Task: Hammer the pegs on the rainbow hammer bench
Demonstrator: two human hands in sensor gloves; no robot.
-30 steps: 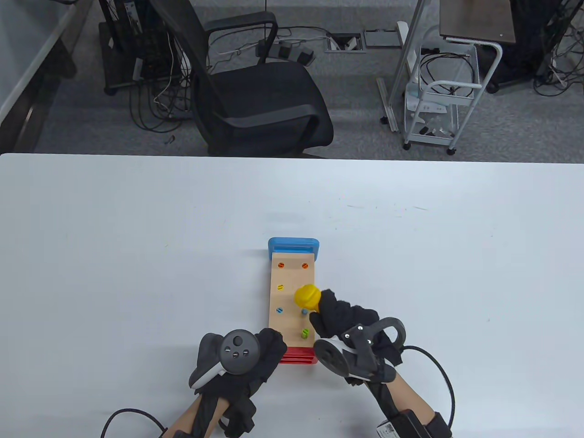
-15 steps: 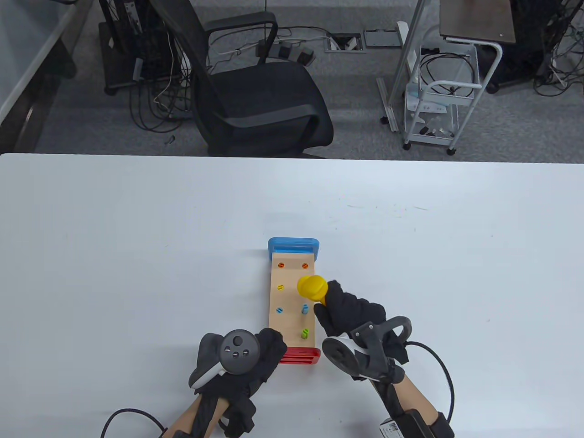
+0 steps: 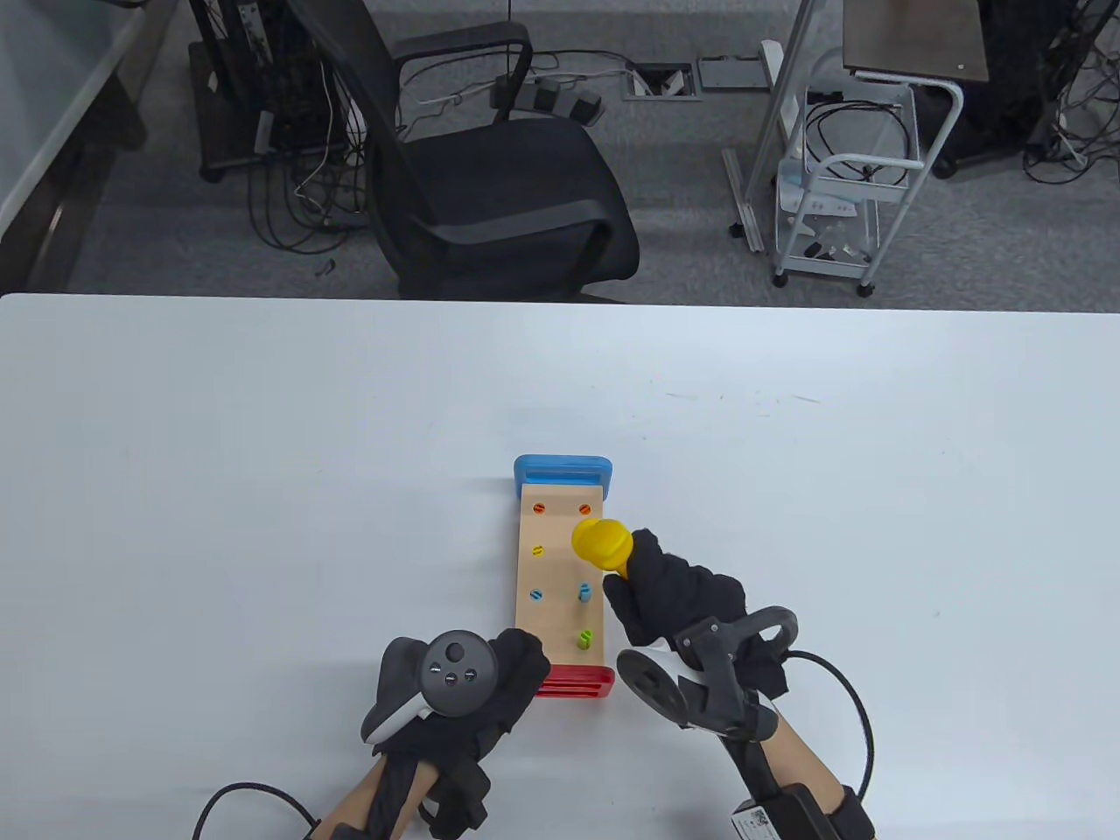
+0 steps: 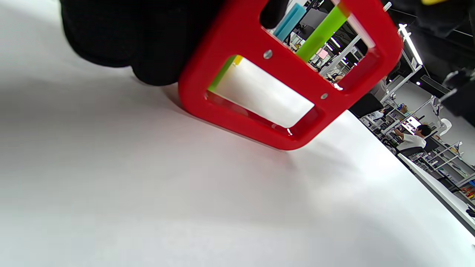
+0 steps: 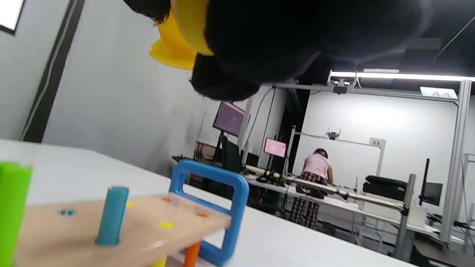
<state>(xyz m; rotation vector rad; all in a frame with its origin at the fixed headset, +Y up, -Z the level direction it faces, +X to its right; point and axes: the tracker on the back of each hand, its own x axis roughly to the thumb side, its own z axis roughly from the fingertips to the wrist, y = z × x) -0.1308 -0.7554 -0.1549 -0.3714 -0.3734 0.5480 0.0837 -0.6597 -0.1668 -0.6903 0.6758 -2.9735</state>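
A: What's on the left?

B: The left hand (image 3: 459,691) rests at the near left corner of the hammer bench (image 3: 560,577), its fingers against the red end frame (image 4: 285,85). How firmly it clasps, I cannot tell.

A: And the bench itself?

B: It stands near the middle of the white table (image 3: 262,455), its blue end frame (image 3: 563,471) at the far end. On the right side the blue peg (image 3: 584,592) and green peg (image 3: 584,640) stick up; the orange and yellow pegs sit flush.

A: The right side?

B: The right hand (image 3: 678,604) is clenched around the handle of the yellow hammer (image 3: 602,542), whose head hangs above the bench, clear of the pegs.
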